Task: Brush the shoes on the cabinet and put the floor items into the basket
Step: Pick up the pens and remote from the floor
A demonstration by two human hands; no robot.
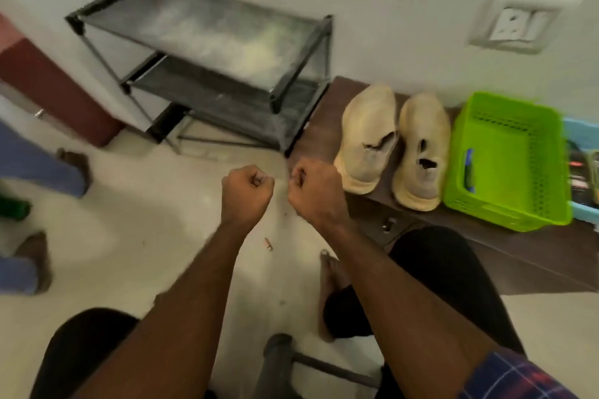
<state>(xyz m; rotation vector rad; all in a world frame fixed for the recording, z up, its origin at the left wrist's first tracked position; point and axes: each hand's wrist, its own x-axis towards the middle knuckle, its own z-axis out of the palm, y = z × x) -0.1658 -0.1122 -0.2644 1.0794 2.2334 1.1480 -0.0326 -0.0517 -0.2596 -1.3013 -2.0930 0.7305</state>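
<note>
Two worn cream shoes, the left shoe (368, 136) and the right shoe (421, 149), stand side by side on a low brown cabinet (327, 126). A bright green plastic basket (512, 172) sits to their right on the same cabinet, with a dark blue item against its inner left wall. My left hand (248, 193) and my right hand (311, 188) are both curled into fists over the floor, just left of the cabinet's corner, holding nothing I can see. A small brownish item (268, 243) lies on the floor below my hands.
A black, dusty shoe rack (207, 52) stands against the wall to the left of the cabinet. Another person's legs and feet (39, 172) are at the left edge. A wall socket (518, 23) is above the shoes. A stool leg (278, 363) rises between my knees.
</note>
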